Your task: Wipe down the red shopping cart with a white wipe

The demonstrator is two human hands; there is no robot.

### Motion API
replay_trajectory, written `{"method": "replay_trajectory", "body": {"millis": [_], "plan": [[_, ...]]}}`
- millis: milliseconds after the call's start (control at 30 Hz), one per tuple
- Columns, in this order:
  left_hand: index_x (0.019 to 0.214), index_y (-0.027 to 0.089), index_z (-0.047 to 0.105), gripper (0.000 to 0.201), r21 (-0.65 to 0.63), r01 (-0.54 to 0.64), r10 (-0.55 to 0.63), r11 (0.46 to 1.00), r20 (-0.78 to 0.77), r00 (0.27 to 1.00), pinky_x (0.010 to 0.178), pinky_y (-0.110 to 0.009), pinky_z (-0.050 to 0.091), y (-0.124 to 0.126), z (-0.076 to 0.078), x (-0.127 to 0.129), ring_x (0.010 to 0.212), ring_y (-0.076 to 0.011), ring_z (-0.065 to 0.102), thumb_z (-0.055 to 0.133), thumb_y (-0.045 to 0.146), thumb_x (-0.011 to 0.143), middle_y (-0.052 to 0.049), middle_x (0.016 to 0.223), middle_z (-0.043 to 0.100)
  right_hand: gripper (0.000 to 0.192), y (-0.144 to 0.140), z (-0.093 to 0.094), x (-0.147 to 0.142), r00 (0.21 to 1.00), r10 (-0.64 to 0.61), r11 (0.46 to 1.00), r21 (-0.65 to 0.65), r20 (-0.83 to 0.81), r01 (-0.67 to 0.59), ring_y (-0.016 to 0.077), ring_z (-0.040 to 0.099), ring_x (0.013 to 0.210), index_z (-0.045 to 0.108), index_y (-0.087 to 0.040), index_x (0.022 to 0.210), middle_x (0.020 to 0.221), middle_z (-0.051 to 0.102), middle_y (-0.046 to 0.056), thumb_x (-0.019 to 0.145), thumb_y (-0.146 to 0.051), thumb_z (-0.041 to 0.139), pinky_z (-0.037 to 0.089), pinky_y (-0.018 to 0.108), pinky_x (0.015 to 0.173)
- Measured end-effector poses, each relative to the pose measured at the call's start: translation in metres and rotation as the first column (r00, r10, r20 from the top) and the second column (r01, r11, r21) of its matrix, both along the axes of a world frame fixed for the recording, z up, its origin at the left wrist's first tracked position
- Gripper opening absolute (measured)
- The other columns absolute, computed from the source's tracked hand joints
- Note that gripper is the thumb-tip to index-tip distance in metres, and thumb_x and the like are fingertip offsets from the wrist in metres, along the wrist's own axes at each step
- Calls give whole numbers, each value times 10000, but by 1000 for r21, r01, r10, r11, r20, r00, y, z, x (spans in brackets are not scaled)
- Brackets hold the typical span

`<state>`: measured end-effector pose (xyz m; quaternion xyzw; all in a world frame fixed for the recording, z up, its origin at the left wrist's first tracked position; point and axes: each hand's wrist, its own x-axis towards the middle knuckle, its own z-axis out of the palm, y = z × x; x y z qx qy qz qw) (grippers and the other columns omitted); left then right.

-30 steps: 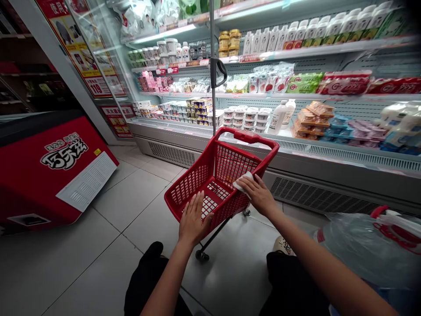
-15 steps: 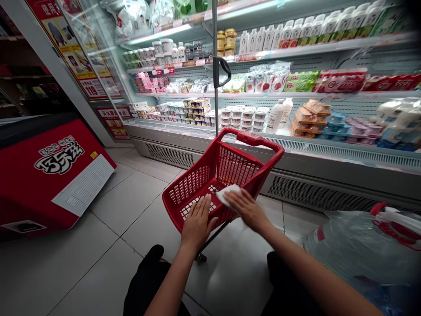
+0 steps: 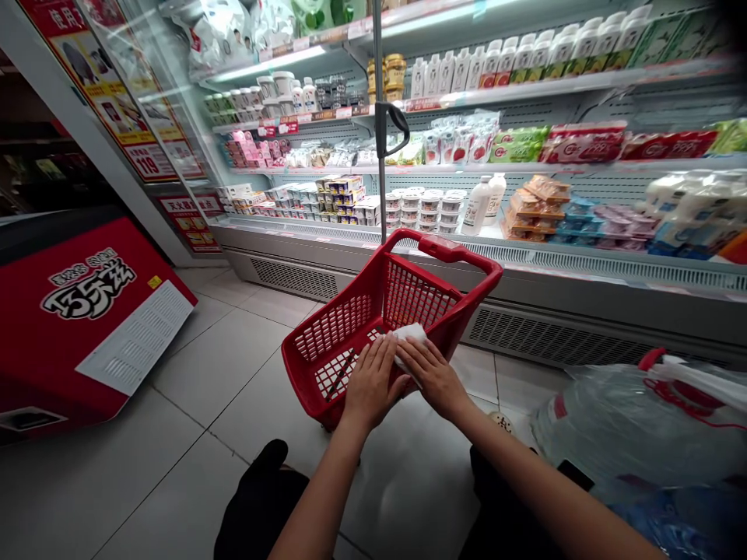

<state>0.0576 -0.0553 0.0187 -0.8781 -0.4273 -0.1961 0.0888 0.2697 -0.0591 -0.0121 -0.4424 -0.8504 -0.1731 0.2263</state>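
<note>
A red plastic shopping basket (image 3: 350, 319) on wheels stands tilted on the tiled floor in front of me. My left hand (image 3: 372, 383) lies flat on its near rim, fingers apart. My right hand (image 3: 433, 376) presses a white wipe (image 3: 407, 336) onto the same rim, right beside my left hand; the two hands almost touch. The basket's red handle (image 3: 449, 250) rises at its far side, and a tall grey pull pole (image 3: 379, 124) with a black grip stands behind it. The inside of the basket holds nothing I can see.
An open refrigerated shelf unit (image 3: 525, 257) with yoghurt cups, bottles and packs runs across the back. A red chest freezer (image 3: 87, 327) stands at the left. A large clear water bottle (image 3: 630, 435) with a red cap lies at my right. My dark-trousered knees are at the bottom.
My right hand has slid the wipe leftward along the basket's near rim, from the right side to beside my left hand. The basket has shifted slightly left.
</note>
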Motion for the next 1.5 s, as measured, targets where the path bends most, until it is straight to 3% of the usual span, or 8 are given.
{"method": "replay_trajectory", "body": {"millis": [100, 300, 600, 800, 1100, 1200, 1367, 1500], "plan": [[1664, 153, 34, 804, -23, -45, 45, 999, 20, 999, 1188, -438, 415, 4, -3, 3, 1476, -256, 444, 402, 529, 1055, -136, 1639, 394, 737, 7, 16, 30, 998, 16, 1000, 12, 57, -16, 177, 356, 1518, 129, -265, 1664, 1639, 405, 10, 995, -80, 378, 162, 450, 1301], [1659, 262, 164, 701, -80, -78, 78, 994, -5, 997, 1079, -401, 513, 1, 1, -5, 1419, -255, 513, 436, 496, 1056, -92, 1649, 390, 797, 26, 52, 108, 970, -244, 967, 74, -17, 244, 226, 345, 1526, 120, -282, 1666, 1659, 365, 32, 953, -60, 399, 141, 529, 1293], [1638, 386, 225, 655, -71, -58, 56, 996, -33, 998, 1017, -382, 544, 2, 2, -7, 1324, -257, 597, 494, 457, 1044, -50, 1642, 410, 798, 20, 44, 83, 995, -71, 997, 36, 77, 68, 177, 357, 1518, 144, -269, 1662, 1649, 383, 13, 936, -20, 363, 160, 475, 1297], [1644, 382, 200, 673, -62, -49, 48, 997, -17, 999, 951, -373, 576, 0, 2, -6, 1268, -254, 635, 474, 498, 1040, -29, 1644, 407, 810, 45, 63, 128, 959, -271, 956, 91, -78, 277, 251, 393, 1502, 213, -254, 1654, 1634, 411, 51, 898, -70, 440, 201, 549, 1276], [1625, 331, 287, 644, -102, -62, 61, 993, -12, 998, 984, -403, 563, -1, 1, 0, 1299, -269, 613, 487, 490, 1034, -76, 1640, 411, 693, 8, 20, 27, 1000, -4, 1000, -15, 2, 4, 191, 337, 1529, 251, -231, 1641, 1631, 419, 23, 978, -76, 382, 206, 457, 1287], [1629, 350, 267, 648, -122, -72, 70, 990, -19, 997, 974, -400, 568, -3, 3, -3, 1281, -265, 628, 498, 469, 1036, -76, 1623, 437, 699, 16, 27, 40, 999, 24, 1000, 9, 22, -24, 175, 404, 1492, 257, -274, 1638, 1600, 469, 7, 984, -52, 367, 180, 462, 1296], [1627, 385, 255, 650, -120, -91, 89, 989, -22, 996, 955, -401, 575, -4, 5, -3, 1261, -269, 640, 504, 474, 1034, -66, 1612, 455, 725, 41, 48, 98, 987, -151, 985, 69, -56, 155, 215, 419, 1486, 276, -293, 1635, 1594, 476, 22, 964, -40, 378, 188, 524, 1289], [1642, 324, 223, 700, -105, -96, 96, 990, -6, 995, 992, -415, 556, -2, 0, 7, 1314, -282, 603, 506, 496, 1025, -97, 1646, 397, 733, 35, 36, 81, 977, -182, 980, 66, -108, 189, 234, 358, 1521, 245, -272, 1647, 1616, 443, 34, 960, -54, 379, 247, 528, 1269]]}}
